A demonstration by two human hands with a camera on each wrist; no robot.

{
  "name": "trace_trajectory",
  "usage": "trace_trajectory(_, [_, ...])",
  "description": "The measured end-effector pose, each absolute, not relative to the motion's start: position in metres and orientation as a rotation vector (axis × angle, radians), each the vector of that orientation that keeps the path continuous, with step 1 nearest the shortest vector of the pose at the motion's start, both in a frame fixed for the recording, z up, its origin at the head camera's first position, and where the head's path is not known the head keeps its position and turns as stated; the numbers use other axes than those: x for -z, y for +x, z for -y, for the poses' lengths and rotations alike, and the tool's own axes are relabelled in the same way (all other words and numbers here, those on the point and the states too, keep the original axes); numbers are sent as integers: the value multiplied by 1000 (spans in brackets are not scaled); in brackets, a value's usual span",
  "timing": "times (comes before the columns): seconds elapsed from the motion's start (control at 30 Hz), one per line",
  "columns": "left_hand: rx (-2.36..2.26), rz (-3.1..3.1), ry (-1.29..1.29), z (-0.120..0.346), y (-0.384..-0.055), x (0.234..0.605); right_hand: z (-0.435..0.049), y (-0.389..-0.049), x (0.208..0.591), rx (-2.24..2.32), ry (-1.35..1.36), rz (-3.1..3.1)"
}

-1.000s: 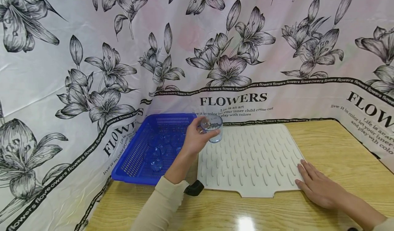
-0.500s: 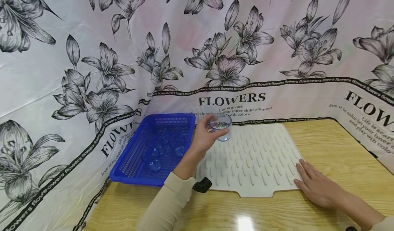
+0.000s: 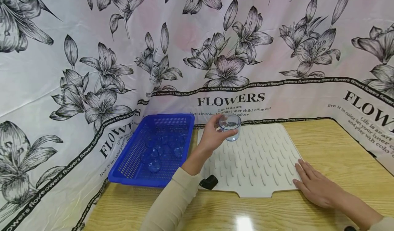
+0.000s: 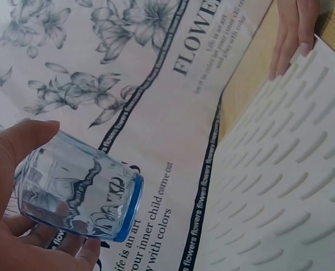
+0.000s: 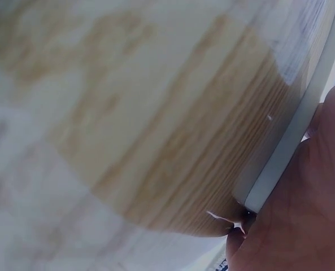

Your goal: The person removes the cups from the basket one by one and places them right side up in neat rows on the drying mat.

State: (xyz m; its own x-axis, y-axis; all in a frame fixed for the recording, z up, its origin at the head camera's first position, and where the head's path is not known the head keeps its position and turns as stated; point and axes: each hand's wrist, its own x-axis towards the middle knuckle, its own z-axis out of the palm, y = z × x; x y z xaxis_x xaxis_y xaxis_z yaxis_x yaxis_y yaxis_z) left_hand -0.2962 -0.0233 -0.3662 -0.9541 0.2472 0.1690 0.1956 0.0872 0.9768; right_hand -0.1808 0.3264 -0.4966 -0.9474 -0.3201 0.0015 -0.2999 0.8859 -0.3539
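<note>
My left hand [image 3: 213, 135] grips a clear, bluish drinking glass [image 3: 232, 130] around its side, thumb and fingers on opposite sides. In the head view the glass overlaps the far left part of a white ridged draining board [image 3: 255, 155]. The left wrist view shows the glass [image 4: 79, 189] lying sideways in that picture, its thick blue-tinted base at the right. My right hand [image 3: 320, 186] rests at the board's near right corner, fingers extended along the edge. In the right wrist view, part of that hand [image 5: 303, 186] is beside the board's edge [image 5: 280, 152].
Left of the board stands a blue plastic basket [image 3: 115, 169] with several clear glasses [image 3: 154, 164] inside. The light wooden table [image 3: 326, 142] extends right of the board. A white flower-printed cloth [image 3: 172, 22] hangs behind and to the left.
My left hand has carried the glass rightward, from beside the basket's right edge to over the far left part of the board. The right hand has stayed at the board's corner.
</note>
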Motion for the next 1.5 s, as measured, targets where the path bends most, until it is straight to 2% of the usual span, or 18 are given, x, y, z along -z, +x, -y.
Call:
trace_trajectory(0.8, [-1992,-2265,484,-7,-312,378,-328,-185,495,533,-462,-2993])
trace_trajectory(1.5, [-2017,-2222,349,-32,-322,398,-328,-181,496,554,-459,-2979])
